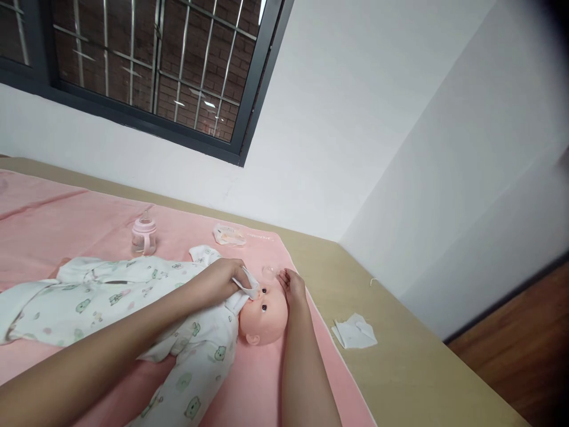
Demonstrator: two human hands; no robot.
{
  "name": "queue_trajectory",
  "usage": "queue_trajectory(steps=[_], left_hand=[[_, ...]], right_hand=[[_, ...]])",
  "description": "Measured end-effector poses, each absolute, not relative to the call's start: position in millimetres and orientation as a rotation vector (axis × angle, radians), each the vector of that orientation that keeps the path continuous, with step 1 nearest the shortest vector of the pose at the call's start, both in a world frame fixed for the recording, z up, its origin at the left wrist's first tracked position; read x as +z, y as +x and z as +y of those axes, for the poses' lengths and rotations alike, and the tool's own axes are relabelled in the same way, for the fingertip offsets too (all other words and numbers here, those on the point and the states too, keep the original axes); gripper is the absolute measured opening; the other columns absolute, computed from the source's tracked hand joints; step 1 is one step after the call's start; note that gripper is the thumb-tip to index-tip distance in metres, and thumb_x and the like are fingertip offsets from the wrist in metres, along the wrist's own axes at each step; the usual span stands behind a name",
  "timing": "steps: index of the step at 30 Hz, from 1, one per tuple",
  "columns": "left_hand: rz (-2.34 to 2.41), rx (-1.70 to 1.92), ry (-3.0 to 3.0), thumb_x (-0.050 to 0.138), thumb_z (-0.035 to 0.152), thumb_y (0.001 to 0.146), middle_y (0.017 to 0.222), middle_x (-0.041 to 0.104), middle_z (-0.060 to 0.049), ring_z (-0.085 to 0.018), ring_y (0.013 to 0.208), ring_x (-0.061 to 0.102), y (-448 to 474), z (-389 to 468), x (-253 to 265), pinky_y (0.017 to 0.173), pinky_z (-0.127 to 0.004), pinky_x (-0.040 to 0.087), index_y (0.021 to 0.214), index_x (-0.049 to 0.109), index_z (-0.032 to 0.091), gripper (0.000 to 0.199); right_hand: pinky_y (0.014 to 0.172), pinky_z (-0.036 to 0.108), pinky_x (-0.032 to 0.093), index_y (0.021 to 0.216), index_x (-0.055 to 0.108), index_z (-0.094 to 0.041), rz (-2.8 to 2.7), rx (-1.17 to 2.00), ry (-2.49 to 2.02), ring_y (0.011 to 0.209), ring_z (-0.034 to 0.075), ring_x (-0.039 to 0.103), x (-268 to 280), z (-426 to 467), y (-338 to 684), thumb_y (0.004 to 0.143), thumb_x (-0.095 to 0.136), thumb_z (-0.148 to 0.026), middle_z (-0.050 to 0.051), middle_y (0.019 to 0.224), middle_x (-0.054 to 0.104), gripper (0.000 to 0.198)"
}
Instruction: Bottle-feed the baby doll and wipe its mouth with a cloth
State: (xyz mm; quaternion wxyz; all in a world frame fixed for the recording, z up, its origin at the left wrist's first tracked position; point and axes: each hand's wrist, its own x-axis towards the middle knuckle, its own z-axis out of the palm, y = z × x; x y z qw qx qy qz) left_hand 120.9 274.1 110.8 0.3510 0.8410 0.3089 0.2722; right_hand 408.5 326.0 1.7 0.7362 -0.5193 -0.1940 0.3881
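A baby doll lies on its back in a white sleepsuit printed with small green animals, its head toward the right. My left hand reaches across its chest and pinches a folded white tissue, which touches the doll's face around the mouth. My right hand rests against the far top side of the doll's head, fingers apart and slightly curled, with nothing seen in them. A small clear plastic piece lies just beyond the head, close to my right fingertips; its kind is unclear.
The doll lies on a pink mat over a tan surface. A pink-topped baby bottle stands behind the doll. Near the mat's far edge lies a clear plastic packet. To the right is a crumpled white tissue. A barred window is above.
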Motion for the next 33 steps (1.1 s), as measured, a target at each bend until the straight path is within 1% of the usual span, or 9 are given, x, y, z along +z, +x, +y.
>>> queue_trajectory(steps=[2,6,7,13,17,20,23,27,33], left_hand=[[0.817,0.688,2.167,0.045,0.002,0.066,0.091,0.066,-0.002,-0.013,0.070,0.061,118,277,111,0.054,-0.021,0.041,0.079,0.078,0.021,0.040],[0.833,0.708,2.245,0.045,-0.002,0.061,0.085,0.068,-0.001,-0.015,0.081,0.063,115,281,112,0.071,-0.023,0.044,0.072,0.076,0.020,0.039],[0.839,0.699,2.248,0.045,-0.002,0.061,0.085,0.068,-0.001,-0.015,0.081,0.063,114,281,112,0.071,-0.022,0.044,0.072,0.076,0.020,0.040],[0.801,0.606,2.153,0.044,0.002,0.061,0.091,0.068,-0.002,-0.016,0.079,0.064,114,275,110,0.047,-0.018,0.039,0.078,0.077,0.021,0.042],[0.755,0.628,2.177,0.043,0.002,0.061,0.088,0.066,-0.002,-0.015,0.078,0.064,115,277,107,0.048,-0.017,0.041,0.078,0.078,0.022,0.043],[0.807,0.658,2.159,0.045,0.005,0.066,0.088,0.066,-0.002,-0.013,0.066,0.062,116,281,104,0.049,-0.019,0.042,0.079,0.077,0.021,0.038],[0.845,0.678,2.177,0.048,0.007,0.068,0.088,0.068,-0.002,-0.014,0.066,0.063,116,286,100,0.055,-0.022,0.046,0.080,0.076,0.020,0.033],[0.862,0.745,2.217,0.048,0.005,0.068,0.092,0.069,-0.003,-0.017,0.084,0.066,118,290,97,0.075,-0.025,0.047,0.078,0.074,0.019,0.031],[0.858,0.762,2.244,0.048,0.005,0.070,0.093,0.070,-0.003,-0.017,0.086,0.064,118,288,101,0.077,-0.025,0.044,0.076,0.074,0.019,0.030]], right_hand=[[0.062,0.019,0.059,0.073,0.060,-0.016,-0.426,0.848,-1.138,0.059,0.010,0.063,1,326,409,0.073,0.061,-0.010,-0.001,0.061,0.064,0.006],[0.063,0.018,0.059,0.073,0.060,-0.016,-0.431,0.846,-1.132,0.059,0.010,0.063,2,326,408,0.073,0.062,-0.010,-0.001,0.061,0.064,0.006],[0.063,0.019,0.059,0.073,0.060,-0.016,-0.430,0.847,-1.133,0.059,0.010,0.063,2,325,408,0.074,0.061,-0.010,-0.001,0.061,0.064,0.006],[0.061,0.018,0.059,0.072,0.060,-0.016,-0.424,0.845,-1.147,0.058,0.010,0.063,3,325,406,0.073,0.062,-0.010,-0.001,0.060,0.064,0.006],[0.060,0.018,0.059,0.073,0.060,-0.016,-0.422,0.848,-1.152,0.058,0.010,0.063,3,326,407,0.072,0.063,-0.010,-0.001,0.060,0.065,0.007],[0.062,0.019,0.059,0.072,0.060,-0.016,-0.424,0.845,-1.145,0.059,0.010,0.063,2,326,408,0.073,0.063,-0.010,-0.001,0.060,0.064,0.006],[0.062,0.019,0.060,0.072,0.061,-0.015,-0.423,0.842,-1.139,0.059,0.010,0.063,2,326,408,0.075,0.061,-0.009,-0.001,0.061,0.064,0.006],[0.061,0.018,0.059,0.072,0.061,-0.014,-0.421,0.844,-1.139,0.059,0.009,0.063,3,326,407,0.077,0.058,-0.009,0.000,0.060,0.064,0.009],[0.062,0.018,0.059,0.072,0.061,-0.015,-0.419,0.849,-1.143,0.058,0.009,0.062,4,326,406,0.076,0.059,-0.008,-0.001,0.061,0.064,0.008]])
